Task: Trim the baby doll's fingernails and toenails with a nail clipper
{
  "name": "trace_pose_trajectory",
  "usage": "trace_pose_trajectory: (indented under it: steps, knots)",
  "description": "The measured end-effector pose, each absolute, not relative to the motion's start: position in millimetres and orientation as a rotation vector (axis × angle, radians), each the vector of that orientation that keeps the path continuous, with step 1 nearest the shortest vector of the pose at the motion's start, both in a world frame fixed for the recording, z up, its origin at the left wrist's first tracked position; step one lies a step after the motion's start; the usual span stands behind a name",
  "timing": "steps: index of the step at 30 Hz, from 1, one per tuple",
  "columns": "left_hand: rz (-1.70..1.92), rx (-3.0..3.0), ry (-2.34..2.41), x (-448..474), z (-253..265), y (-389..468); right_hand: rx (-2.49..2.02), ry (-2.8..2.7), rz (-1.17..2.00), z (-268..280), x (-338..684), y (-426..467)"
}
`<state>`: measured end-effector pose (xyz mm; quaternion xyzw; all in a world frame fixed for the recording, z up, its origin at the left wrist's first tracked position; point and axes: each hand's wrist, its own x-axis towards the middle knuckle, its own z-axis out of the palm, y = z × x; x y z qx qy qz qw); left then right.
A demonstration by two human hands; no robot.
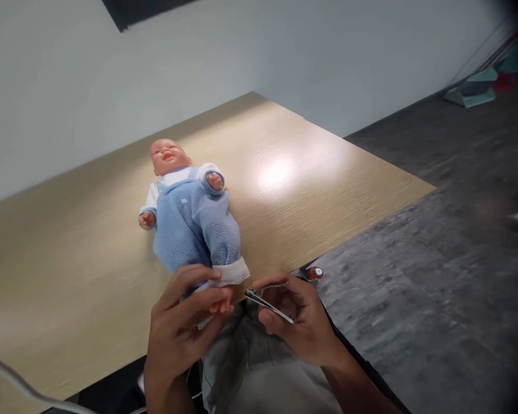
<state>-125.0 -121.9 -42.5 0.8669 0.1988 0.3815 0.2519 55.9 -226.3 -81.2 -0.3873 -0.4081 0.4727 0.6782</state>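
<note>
A baby doll (185, 207) in blue fleece overalls with white sleeves lies on its back on the wooden table (311, 190), feet toward me. My left hand (183, 322) is closed around one of its feet (222, 302), just below the white trouser cuff (233, 271). The orange toes show past my fingertips. Between the thumb and fingers of my right hand (300, 313) is a metal nail clipper (270, 306), its levers spread. The clipper's jaw end points left, close to the toes but apart from them. The doll's other foot is hidden behind my left hand.
A small brown bottle (315, 272) with a white top shows at the table's near edge, beyond my right hand. A pale cable (21, 385) curves across the lower left. The grey floor (406, 287) lies to the right, and a wall (250, 46) stands behind the table.
</note>
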Motion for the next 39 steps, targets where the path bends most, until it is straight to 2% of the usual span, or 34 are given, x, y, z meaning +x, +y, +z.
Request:
trace_pose_trajectory:
  steps: [4,9,20,29,33,39]
  knots:
    - [1.028,2.279,0.495,-124,-45,-114,-0.768,-0.986,1.080,-80,59,-218]
    - [1.070,2.235,0.444,-120,-57,-109,-0.687,-1.067,0.961,-76,52,-209]
    - [1.175,2.307,0.553,-115,-72,-114,-0.921,-1.202,0.700,-72,49,-204]
    - [1.174,2.319,0.593,-112,-80,-117,-0.676,-1.038,0.636,-83,39,-187]
    - [1.175,2.261,0.561,-113,-81,-116,-0.786,-1.112,0.470,-80,40,-193]
    - [1.109,2.273,0.598,-114,-76,-119,-0.854,-1.248,0.471,-72,49,-199]
